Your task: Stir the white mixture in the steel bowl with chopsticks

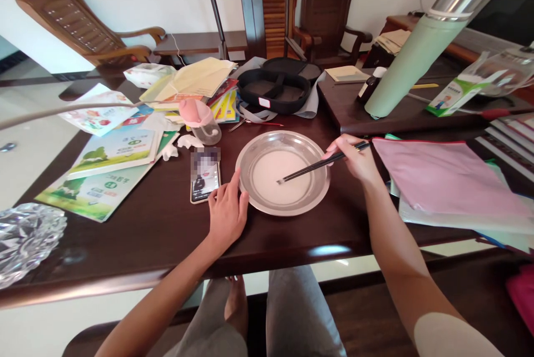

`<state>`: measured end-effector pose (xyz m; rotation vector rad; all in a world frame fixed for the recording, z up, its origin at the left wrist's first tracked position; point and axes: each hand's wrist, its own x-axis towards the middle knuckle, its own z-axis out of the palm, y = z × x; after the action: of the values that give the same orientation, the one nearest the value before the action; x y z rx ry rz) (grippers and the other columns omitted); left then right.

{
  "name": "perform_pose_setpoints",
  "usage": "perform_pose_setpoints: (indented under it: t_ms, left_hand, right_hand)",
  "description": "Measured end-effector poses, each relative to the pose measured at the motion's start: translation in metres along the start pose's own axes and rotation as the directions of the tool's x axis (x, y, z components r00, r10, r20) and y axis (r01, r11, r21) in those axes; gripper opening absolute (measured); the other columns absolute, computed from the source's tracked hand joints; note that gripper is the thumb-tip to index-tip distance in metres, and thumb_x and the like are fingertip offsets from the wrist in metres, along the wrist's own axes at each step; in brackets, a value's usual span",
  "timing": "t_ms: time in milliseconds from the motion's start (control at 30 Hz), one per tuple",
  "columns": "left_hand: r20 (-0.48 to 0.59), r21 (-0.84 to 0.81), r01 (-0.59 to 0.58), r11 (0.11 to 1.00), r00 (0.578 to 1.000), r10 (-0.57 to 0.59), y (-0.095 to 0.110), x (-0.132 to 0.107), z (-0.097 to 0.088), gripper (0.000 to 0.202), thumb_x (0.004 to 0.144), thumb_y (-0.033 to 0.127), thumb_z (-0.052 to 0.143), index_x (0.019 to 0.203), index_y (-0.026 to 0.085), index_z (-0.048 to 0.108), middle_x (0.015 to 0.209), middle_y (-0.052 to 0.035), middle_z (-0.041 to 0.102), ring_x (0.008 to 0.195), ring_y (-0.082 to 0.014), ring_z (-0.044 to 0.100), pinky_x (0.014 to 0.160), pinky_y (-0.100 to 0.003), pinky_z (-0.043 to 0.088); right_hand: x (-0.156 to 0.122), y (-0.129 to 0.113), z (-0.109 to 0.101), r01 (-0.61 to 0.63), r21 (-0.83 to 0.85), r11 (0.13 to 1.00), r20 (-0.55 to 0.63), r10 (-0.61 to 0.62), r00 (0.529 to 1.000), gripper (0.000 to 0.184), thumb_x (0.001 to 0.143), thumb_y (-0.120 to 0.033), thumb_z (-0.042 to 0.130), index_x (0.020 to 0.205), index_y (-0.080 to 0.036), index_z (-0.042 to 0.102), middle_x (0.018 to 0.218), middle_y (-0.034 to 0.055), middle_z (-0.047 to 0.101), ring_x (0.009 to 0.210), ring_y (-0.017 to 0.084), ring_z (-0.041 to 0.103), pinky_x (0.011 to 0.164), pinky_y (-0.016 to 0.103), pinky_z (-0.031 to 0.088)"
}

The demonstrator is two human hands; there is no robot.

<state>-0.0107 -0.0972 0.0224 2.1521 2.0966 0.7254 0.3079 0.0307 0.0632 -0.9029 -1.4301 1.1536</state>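
Observation:
A round metal dish (250,151) holding a thin white liquid sits in the middle of the dark wooden table (167,234). My right hand (354,159) grips a pair of dark chopsticks (319,165) at the dish's right rim, their tips dipped in the liquid. My left hand (225,212) rests on the table against the dish's left rim, fingers spread, thumb touching the rim. A phone (204,176) lies just left of that hand.
Picture books (110,165) and papers pile up at the left, with a pink-lidded cup (202,120). A black divided case (275,87) lies behind the dish. A green thermos (417,54) stands at the right, above a pink folder (442,179). Crumpled foil (25,237) sits far left.

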Motion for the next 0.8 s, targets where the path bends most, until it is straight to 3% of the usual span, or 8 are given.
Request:
perform_pose_setpoints:
  t_ms: [100, 300, 500, 633, 733, 800]
  left_hand:
    - [0.035, 0.080, -0.078, 0.994, 0.997, 0.075, -0.006, 0.007, -0.009, 0.064, 0.107, 0.047, 0.031, 0.160, 0.013, 0.040, 0.138, -0.0192, 0.068, 0.116, -0.0325, 0.062, 0.107, -0.049, 0.039]
    - [0.092, 0.092, -0.084, 0.992, 0.993, 0.076, -0.019, 0.017, -0.019, 0.082, 0.101, 0.062, 0.046, 0.166, 0.017, 0.025, 0.141, -0.0175, 0.067, 0.117, -0.0365, 0.059, 0.103, -0.053, 0.044]
    - [0.119, 0.030, -0.087, 0.996, 0.990, 0.083, -0.028, 0.023, -0.014, 0.089, 0.098, 0.068, 0.048, 0.167, 0.021, 0.019, 0.148, -0.0187, 0.060, 0.119, -0.0395, 0.057, 0.100, -0.057, 0.047]
    - [0.112, -0.111, -0.237, 0.965, 0.962, 0.249, -0.038, 0.031, -0.010, 0.093, 0.098, 0.071, 0.044, 0.168, 0.020, 0.011, 0.158, -0.0224, 0.048, 0.124, -0.0365, 0.056, 0.108, -0.055, 0.043]
    - [0.032, -0.057, -0.246, 0.968, 0.968, 0.248, -0.039, 0.030, -0.006, 0.092, 0.097, 0.072, 0.046, 0.167, 0.020, 0.016, 0.151, -0.0218, 0.054, 0.127, -0.0375, 0.055, 0.117, -0.063, 0.031]
    - [-0.031, -0.027, -0.254, 0.967, 0.967, 0.253, -0.036, 0.024, -0.003, 0.086, 0.100, 0.067, 0.046, 0.166, 0.019, 0.021, 0.146, -0.0214, 0.057, 0.127, -0.0369, 0.055, 0.118, -0.063, 0.029]
  right_hand:
    - [-0.002, -0.001, 0.007, -0.021, 0.008, 1.000, 0.088, 0.020, 0.996, 0.034, 0.086, -0.056, 0.075, 0.076, -0.024, 0.077, 0.069, 0.0025, 0.080, 0.055, 0.018, 0.071, 0.058, 0.031, 0.059]
    - [-0.001, -0.007, -0.003, 0.002, -0.009, 1.000, 0.021, -0.002, 1.000, 0.035, 0.085, -0.056, 0.076, 0.077, -0.022, 0.077, 0.067, 0.0028, 0.079, 0.053, 0.018, 0.071, 0.056, 0.031, 0.059]
    - [-0.002, -0.003, -0.002, 0.003, -0.005, 1.000, 0.065, -0.003, 0.998, 0.032, 0.090, -0.051, 0.073, 0.079, -0.022, 0.077, 0.071, 0.0035, 0.080, 0.054, 0.018, 0.071, 0.057, 0.030, 0.059]
    - [-0.002, -0.001, 0.002, 0.003, -0.001, 1.000, 0.081, -0.003, 0.997, 0.030, 0.091, -0.050, 0.072, 0.080, -0.023, 0.078, 0.072, 0.0032, 0.081, 0.056, 0.018, 0.073, 0.058, 0.030, 0.060]
    - [-0.001, -0.003, -0.001, -0.007, -0.012, 1.000, 0.072, 0.008, 0.997, 0.031, 0.089, -0.052, 0.074, 0.080, -0.023, 0.078, 0.072, 0.0031, 0.081, 0.056, 0.019, 0.073, 0.058, 0.031, 0.060]
    - [0.000, -0.004, -0.005, -0.003, -0.016, 1.000, 0.036, 0.003, 0.999, 0.031, 0.088, -0.052, 0.075, 0.080, -0.022, 0.078, 0.071, 0.0031, 0.081, 0.055, 0.018, 0.072, 0.057, 0.030, 0.059]
